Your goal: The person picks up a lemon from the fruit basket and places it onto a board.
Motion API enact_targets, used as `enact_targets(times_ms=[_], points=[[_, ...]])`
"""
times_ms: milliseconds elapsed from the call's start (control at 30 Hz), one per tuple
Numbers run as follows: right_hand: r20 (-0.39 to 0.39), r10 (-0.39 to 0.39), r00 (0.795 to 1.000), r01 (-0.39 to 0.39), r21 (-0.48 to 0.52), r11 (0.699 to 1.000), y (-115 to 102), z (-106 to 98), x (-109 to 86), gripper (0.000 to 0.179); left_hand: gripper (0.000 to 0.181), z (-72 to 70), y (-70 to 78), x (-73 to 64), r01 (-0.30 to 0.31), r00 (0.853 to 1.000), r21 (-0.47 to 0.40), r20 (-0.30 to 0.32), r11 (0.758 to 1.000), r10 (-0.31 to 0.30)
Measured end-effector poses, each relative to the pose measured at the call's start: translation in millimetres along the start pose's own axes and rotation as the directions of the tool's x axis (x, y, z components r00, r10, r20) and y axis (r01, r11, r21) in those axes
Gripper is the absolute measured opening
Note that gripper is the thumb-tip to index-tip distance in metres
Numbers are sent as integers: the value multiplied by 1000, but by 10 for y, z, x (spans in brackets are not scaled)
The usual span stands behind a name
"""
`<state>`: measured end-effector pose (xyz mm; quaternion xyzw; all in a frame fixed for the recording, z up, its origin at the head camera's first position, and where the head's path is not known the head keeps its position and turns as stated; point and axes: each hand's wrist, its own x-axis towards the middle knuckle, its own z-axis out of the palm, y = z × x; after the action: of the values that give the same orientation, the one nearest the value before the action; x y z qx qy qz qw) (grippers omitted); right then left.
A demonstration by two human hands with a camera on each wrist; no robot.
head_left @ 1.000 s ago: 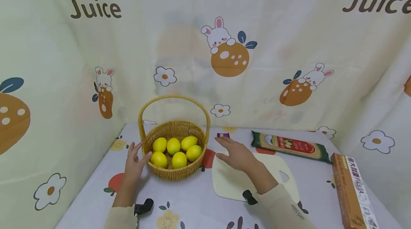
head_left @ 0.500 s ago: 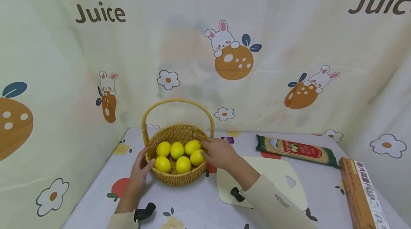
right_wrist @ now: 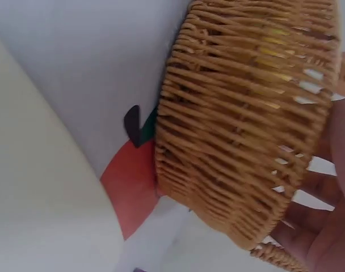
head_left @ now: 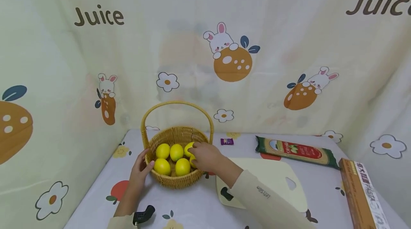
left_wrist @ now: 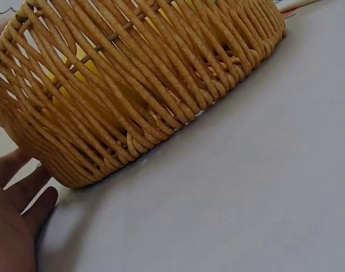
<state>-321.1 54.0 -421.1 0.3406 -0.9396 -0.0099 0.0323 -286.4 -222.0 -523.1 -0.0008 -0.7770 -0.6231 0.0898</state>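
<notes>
My left hand (head_left: pixel 138 172), fingers loosely against the left side of the basket (head_left: pixel 174 182), should brace it lightly while my right hand (head_left: pixel 207 157), whose hold I cannot tell, feels gently around the right-side lemons (head_left: pixel 188 149) inside, clear of the handle (head_left: pixel 177 102) arching beyond.

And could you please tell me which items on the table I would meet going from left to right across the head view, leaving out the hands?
Wicker basket → small purple packet → green-ended bag → pasta box.
</notes>
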Motion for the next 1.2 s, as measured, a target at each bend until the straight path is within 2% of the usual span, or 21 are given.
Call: enact_targets(times_ms=[167,333,567,667,833,967,1200], points=[[82,32,996,-35,41,999,9,45,104,41,61,3,5,-12,11,1000,7,-4,1000,-11],[159,26,987,-30,21,999,10,22,217,37,62,5,24,-5,28,1000,5,-14,1000,-28],[280,30,960,-30,-5,1000,-39,-70,277,33,63,-3,13,-12,27,1000,8,-13,1000,-27],[305,43,951,-40,-16,999,-43,-77,280,34,63,-2,14,-10,24,1000,9,-11,1000,-24],[308,49,950,-45,-21,999,-19,-72,245,40,64,17,8,-14,9,1000,7,-1,1000,-9],[283,29,959,-32,4,999,-1,-133,202,43,62,9,30,-33,27,1000,6,3,1000,-27],[215,17,976,-29,53,998,22,-291,104,48,65,-9,191,-69,47,999,-8,27,999,-47]])
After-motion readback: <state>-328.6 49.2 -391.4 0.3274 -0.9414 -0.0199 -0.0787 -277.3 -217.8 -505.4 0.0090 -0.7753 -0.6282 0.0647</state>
